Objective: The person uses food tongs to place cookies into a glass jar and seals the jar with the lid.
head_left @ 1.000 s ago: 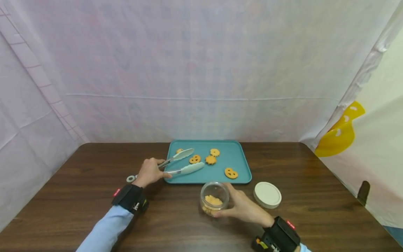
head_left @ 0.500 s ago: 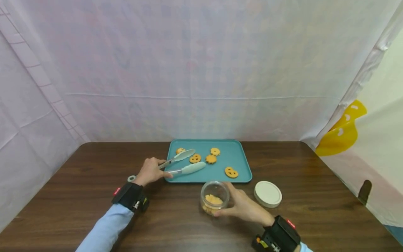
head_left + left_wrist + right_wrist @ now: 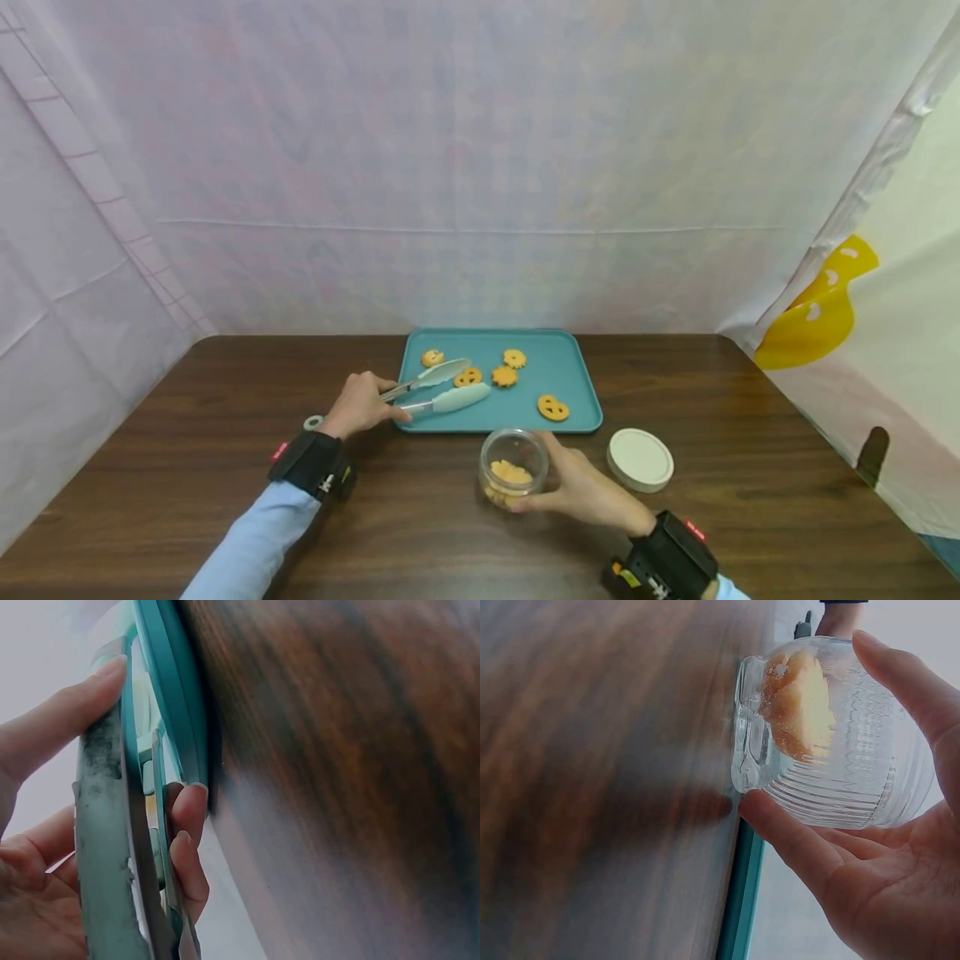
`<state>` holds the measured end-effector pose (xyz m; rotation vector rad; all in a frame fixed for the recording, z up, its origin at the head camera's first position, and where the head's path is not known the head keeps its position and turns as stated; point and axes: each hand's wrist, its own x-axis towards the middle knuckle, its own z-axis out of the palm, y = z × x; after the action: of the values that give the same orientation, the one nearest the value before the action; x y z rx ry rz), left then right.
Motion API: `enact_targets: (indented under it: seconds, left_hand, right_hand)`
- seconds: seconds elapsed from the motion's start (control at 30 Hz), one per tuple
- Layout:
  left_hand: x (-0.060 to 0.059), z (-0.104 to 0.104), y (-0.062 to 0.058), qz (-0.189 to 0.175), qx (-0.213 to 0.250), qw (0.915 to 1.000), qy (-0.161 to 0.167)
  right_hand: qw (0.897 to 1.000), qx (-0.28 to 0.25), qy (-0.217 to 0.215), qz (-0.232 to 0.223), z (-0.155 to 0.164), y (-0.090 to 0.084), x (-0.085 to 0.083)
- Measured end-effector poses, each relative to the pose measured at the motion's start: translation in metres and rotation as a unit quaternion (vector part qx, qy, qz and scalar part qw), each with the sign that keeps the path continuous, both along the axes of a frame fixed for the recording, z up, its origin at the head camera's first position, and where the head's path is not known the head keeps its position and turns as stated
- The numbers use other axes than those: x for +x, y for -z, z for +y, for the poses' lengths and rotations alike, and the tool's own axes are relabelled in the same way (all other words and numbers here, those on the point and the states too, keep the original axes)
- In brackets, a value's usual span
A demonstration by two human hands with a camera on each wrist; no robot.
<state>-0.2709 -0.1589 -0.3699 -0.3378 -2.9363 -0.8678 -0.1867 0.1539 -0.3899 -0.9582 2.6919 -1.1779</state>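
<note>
My left hand (image 3: 358, 407) grips a pair of metal tongs (image 3: 109, 847) with pale green tips. The tong tips (image 3: 459, 397) are spread over the left part of a teal tray (image 3: 558, 354), on either side of a pretzel-shaped cookie (image 3: 468, 377). My right hand (image 3: 581, 487) holds a clear glass jar (image 3: 855, 735) on the table in front of the tray, fingers and thumb around its side. Several cookies (image 3: 799, 705) lie in the bottom of the jar, which has no lid on. Other cookies on the tray include a flower-shaped one (image 3: 514, 358) and a second pretzel-shaped one (image 3: 553, 408).
A white round lid (image 3: 640, 459) lies on the brown wooden table (image 3: 750, 433), right of the jar. Behind the tray hangs a pale cloth (image 3: 480, 167), which also borders the sides. A yellow shape (image 3: 813, 329) shows on the right-hand cloth.
The tong tips have come a little closer together and shifted slightly right, now partly covering the left pretzel-shaped cookie. The jar and right hand stay in place; the head view tilts slightly.
</note>
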Motion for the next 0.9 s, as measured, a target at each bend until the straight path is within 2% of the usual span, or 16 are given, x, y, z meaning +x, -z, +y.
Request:
enact_targets:
  seconds: [0.27,0.6,0.9]
  left_hand:
    - [-0.0003,-0.0015,0.0013,0.029,-0.020,0.9994,0.003]
    - [0.0008,-0.0024,0.0019,0.012,-0.020,0.9997,-0.006]
    - [0.0050,-0.0074,0.0030,0.028,-0.002,0.9996,-0.004]
  right_hand:
    - [1.000,0.001,0.004,0.005,0.0000,0.0000,0.0000]
    - [1.000,0.000,0.001,-0.006,0.0007,0.0004,0.0006]
    - [1.000,-0.004,-0.002,-0.017,0.0006,-0.0007,0.0004]
